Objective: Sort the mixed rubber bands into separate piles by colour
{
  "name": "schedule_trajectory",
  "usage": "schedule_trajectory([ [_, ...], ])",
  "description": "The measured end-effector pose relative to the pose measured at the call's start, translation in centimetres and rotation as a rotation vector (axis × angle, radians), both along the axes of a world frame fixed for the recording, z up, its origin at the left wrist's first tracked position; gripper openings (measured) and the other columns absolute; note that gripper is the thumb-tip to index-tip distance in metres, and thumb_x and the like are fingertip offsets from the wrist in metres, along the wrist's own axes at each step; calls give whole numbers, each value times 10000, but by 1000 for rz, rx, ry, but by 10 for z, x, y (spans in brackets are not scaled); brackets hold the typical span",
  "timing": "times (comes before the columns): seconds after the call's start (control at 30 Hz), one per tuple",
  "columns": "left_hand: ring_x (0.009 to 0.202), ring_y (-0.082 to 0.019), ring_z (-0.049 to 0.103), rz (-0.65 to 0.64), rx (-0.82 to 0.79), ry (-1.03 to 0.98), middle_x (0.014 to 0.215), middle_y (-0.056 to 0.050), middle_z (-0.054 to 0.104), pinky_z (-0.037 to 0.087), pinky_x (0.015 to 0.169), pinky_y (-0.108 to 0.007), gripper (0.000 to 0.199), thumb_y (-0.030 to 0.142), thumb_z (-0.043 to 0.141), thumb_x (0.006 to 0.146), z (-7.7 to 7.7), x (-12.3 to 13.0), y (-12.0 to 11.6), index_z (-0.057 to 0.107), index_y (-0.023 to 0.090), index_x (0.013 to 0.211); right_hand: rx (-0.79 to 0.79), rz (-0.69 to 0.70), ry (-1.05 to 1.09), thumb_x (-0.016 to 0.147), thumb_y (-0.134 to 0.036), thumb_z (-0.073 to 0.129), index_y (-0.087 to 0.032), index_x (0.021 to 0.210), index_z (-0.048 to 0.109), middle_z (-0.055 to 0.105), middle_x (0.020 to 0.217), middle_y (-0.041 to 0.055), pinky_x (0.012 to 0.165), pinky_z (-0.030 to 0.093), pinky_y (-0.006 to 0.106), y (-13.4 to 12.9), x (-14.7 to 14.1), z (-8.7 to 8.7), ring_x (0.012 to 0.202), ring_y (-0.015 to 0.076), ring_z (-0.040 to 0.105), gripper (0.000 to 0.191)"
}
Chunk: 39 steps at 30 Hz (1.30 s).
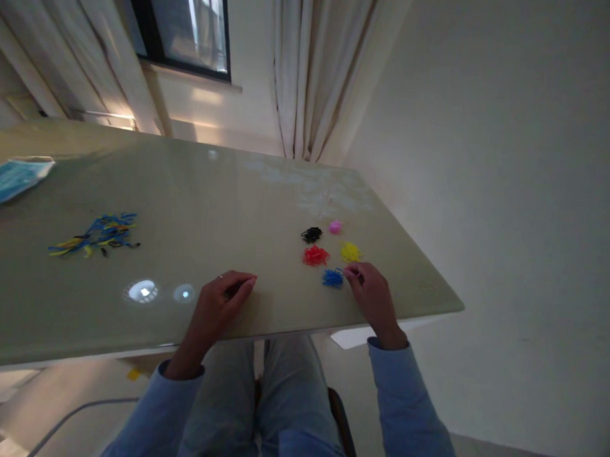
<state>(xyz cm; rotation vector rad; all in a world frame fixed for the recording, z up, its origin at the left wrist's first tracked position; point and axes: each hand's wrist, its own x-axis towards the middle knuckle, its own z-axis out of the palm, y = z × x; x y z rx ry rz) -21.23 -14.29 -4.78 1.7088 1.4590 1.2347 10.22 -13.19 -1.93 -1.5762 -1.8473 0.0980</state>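
My right hand is at the near right of the table, thumb and forefinger pinched at the edge of a small pile of blue strands. A thin blue strand seems to stick out at its fingertips. My left hand rests near the table's front edge with its fingers closed; nothing shows between them. Beyond the blue pile lie a red pile, a yellow pile, a black pile and a pink pile, each a single colour.
A loose mixed heap of blue, yellow and black strands lies on the left of the glossy table. Farther left is a blue face mask, with something pink at the frame edge. A wall rises beyond the table's right side.
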Motion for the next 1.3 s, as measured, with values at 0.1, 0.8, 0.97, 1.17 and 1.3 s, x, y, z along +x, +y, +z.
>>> schedule_trajectory([
  [0.1, 762, -180, 668, 16, -9, 2, 839, -38, 748, 498, 700, -279, 303, 463, 596, 822, -1, -1, 0, 745, 200, 834, -46, 43, -84, 925, -276, 528, -198, 823, 646, 685, 846, 80, 750, 472, 336, -1, 3, -9, 791, 211, 608, 175],
  [0.8, 783, -187, 666, 52, -43, 35, 852, -45, 749, 509, 728, -289, 307, 470, 590, 821, -1, -1, -1, 742, 205, 843, 61, 54, 104, 930, -293, 549, -194, 884, 675, 681, 825, 57, 697, 482, 302, -19, -19, -10, 726, 181, 602, 166],
  [0.97, 745, -181, 661, 26, -22, 35, 816, -53, 744, 518, 709, -287, 281, 431, 592, 826, 2, 1, -1, 746, 196, 831, -70, 302, 162, 945, -259, 545, -190, 896, 676, 673, 842, 55, 699, 475, 282, -24, -72, -12, 747, 169, 607, 156],
  [1.17, 685, -168, 656, 43, -99, -32, 772, -45, 743, 511, 642, -263, 300, 440, 591, 827, 6, -13, 1, 753, 188, 852, -221, 449, 85, 946, -304, 561, -209, 942, 705, 701, 919, 52, 742, 472, 292, -6, -111, -20, 825, 182, 643, 173],
  [1.3, 705, -182, 649, 371, -38, 130, 847, -77, 742, 511, 677, -288, 341, 420, 546, 836, 13, -62, 12, 746, 154, 906, -180, 422, 124, 942, -305, 545, -198, 892, 702, 704, 864, 55, 706, 469, 290, 2, -108, -24, 767, 180, 633, 196],
])
